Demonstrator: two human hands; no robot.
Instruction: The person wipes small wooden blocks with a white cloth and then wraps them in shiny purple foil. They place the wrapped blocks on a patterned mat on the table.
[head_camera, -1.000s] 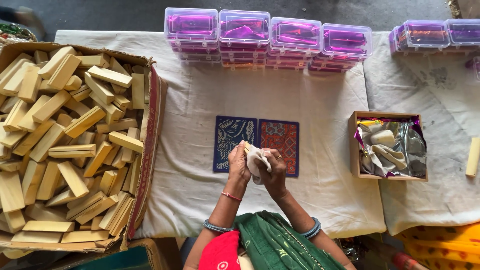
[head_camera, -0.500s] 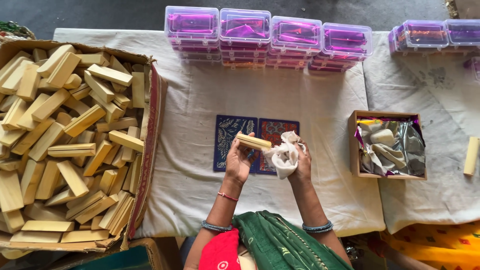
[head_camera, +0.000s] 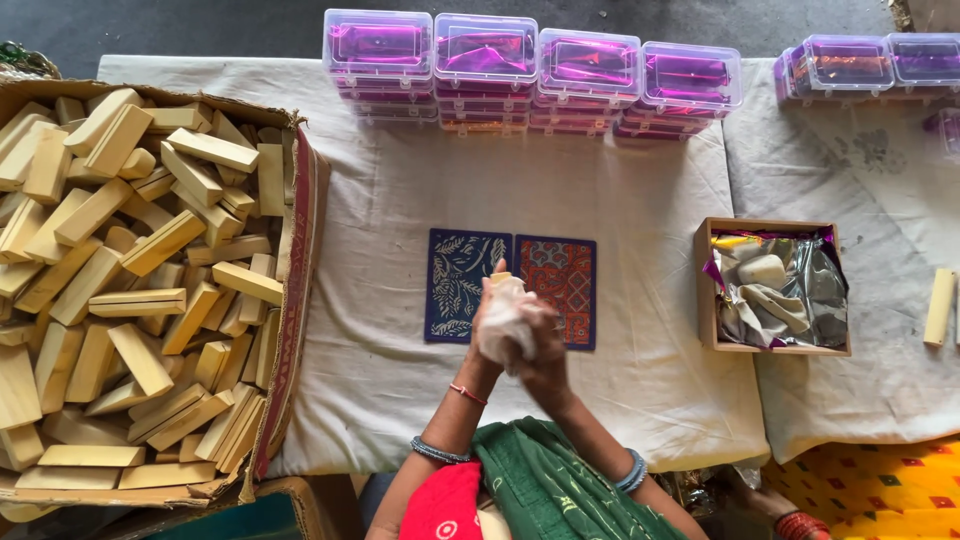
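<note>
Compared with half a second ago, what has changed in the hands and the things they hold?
The left hand and right hand have come back together over the two patterned blue cards. The pale wooden block, then held out bare in the left hand, is now pressed into the white cloth, only its tip showing. The carton of wooden blocks, clear plastic boxes and small cardboard box stayed put.

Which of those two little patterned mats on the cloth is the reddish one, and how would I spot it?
Start at the white cloth covering the table, between the big cardboard box of pale wooden blocks and the small open box. Two dark-bordered mats lie touching at the centre. Yours is the right-hand mat, with an orange-red pattern; its neighbour, the blue mat, shows pale leaf sprigs.
</note>
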